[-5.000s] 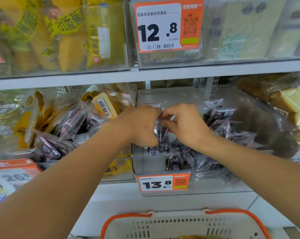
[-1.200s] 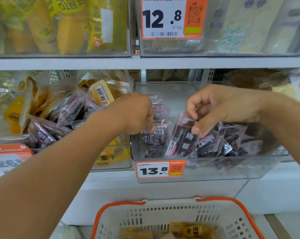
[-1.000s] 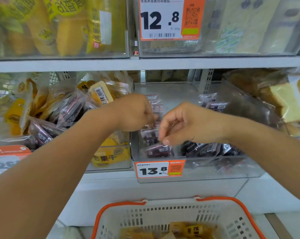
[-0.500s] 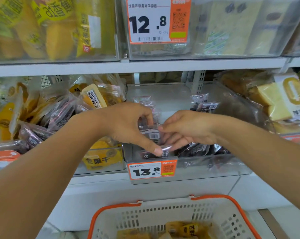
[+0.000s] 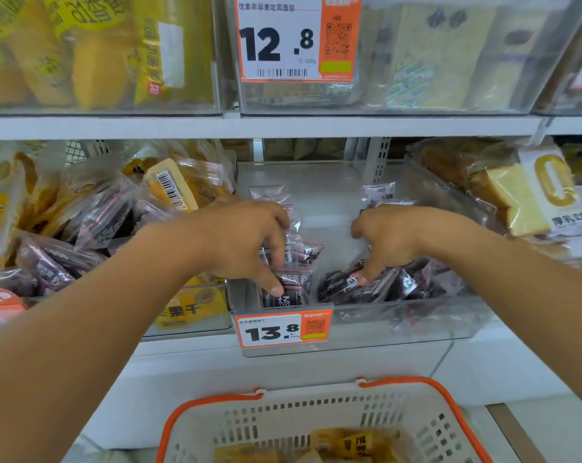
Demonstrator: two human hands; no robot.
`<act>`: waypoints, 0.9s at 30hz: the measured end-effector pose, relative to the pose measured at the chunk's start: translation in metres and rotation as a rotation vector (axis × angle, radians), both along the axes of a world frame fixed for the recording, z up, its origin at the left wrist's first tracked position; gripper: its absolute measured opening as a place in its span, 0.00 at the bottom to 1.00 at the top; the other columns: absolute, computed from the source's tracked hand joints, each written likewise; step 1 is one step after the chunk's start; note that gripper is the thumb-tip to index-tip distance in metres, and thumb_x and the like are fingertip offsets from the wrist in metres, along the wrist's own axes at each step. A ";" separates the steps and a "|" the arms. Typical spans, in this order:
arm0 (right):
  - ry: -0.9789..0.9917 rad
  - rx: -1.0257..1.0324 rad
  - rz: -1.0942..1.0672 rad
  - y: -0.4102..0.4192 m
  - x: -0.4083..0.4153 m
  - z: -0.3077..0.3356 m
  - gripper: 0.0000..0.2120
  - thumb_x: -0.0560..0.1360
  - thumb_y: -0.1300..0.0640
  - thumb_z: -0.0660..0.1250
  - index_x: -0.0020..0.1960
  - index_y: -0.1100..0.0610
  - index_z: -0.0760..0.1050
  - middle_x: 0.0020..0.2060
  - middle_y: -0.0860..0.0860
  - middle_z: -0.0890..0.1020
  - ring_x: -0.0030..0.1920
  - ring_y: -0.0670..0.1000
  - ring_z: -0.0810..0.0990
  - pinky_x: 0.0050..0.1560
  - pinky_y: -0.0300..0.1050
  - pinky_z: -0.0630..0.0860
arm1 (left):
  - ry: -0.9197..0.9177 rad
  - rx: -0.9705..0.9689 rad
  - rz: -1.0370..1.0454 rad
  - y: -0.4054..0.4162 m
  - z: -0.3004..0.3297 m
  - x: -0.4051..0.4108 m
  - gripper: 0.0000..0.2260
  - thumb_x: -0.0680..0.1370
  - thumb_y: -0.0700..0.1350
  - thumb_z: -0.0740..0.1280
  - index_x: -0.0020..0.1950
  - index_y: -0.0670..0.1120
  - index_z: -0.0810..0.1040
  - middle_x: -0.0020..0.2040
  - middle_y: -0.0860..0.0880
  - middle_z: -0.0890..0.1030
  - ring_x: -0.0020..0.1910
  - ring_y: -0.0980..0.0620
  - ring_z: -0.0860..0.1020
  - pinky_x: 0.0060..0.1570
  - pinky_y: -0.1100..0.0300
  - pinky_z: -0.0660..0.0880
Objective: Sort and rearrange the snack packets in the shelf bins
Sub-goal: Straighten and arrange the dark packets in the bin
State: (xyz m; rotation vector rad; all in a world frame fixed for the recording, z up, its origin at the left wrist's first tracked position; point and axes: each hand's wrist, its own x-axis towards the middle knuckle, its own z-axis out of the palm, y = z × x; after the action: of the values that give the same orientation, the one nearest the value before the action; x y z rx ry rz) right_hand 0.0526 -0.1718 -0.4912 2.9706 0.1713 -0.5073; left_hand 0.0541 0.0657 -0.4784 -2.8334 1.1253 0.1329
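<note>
Even, bright store lighting; soft focus throughout.
Wide-angle bowing at frame edges; upper-left yellow packets (image 5: 92, 51) blurred; hazy glare on clear bin fronts (image 5: 433, 58).

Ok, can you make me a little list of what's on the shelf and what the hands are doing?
place: shop shelf with clear bins
middle bin: dark snack packets, price tag 13.8
left hand: fingers on the standing row of packets at the bin's left side
right hand: fingers pressing on the loose pile of packets
left bin: mixed dark and yellow packets
below: orange-rimmed basket with yellow packets inside
</note>
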 end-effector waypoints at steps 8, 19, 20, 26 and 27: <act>-0.053 0.630 -0.038 0.000 0.002 -0.002 0.25 0.66 0.66 0.80 0.60 0.54 0.79 0.40 0.50 0.72 0.31 0.48 0.73 0.29 0.34 0.73 | 0.098 -0.178 0.020 0.006 0.003 0.001 0.07 0.69 0.50 0.79 0.36 0.53 0.82 0.61 0.53 0.75 0.58 0.55 0.74 0.52 0.60 0.68; -0.259 0.661 0.389 -0.024 -0.035 0.060 0.17 0.68 0.66 0.79 0.45 0.44 0.85 0.44 0.45 0.84 0.45 0.49 0.83 0.49 0.45 0.79 | 0.050 -0.182 0.071 0.013 0.002 0.009 0.11 0.69 0.51 0.79 0.32 0.49 0.81 0.47 0.51 0.84 0.46 0.53 0.81 0.49 0.51 0.79; -0.256 0.678 0.411 -0.026 -0.037 0.064 0.17 0.67 0.67 0.79 0.45 0.44 0.85 0.44 0.46 0.84 0.45 0.50 0.83 0.49 0.43 0.79 | 0.046 -0.173 0.072 0.013 0.001 0.009 0.11 0.69 0.52 0.79 0.32 0.50 0.81 0.47 0.52 0.84 0.46 0.53 0.81 0.48 0.51 0.79; -0.292 0.992 0.432 -0.030 -0.043 0.082 0.11 0.65 0.65 0.78 0.41 0.49 0.86 0.42 0.57 0.85 0.46 0.59 0.84 0.53 0.51 0.80 | 0.072 -0.163 0.080 0.012 -0.002 0.009 0.10 0.67 0.55 0.79 0.34 0.51 0.83 0.50 0.53 0.84 0.50 0.54 0.80 0.50 0.51 0.79; -0.294 1.019 0.449 -0.023 -0.045 0.079 0.11 0.65 0.66 0.78 0.40 0.51 0.85 0.41 0.56 0.85 0.45 0.58 0.84 0.52 0.51 0.79 | 0.080 -0.162 0.085 0.012 -0.002 0.009 0.10 0.67 0.54 0.79 0.34 0.51 0.83 0.50 0.53 0.84 0.50 0.54 0.80 0.50 0.52 0.79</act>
State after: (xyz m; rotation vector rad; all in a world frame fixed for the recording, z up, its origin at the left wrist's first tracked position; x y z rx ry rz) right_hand 0.0071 -0.1946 -0.4120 3.6591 1.3888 0.1533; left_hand 0.0631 0.0774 -0.4801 -3.0460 1.0774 0.1706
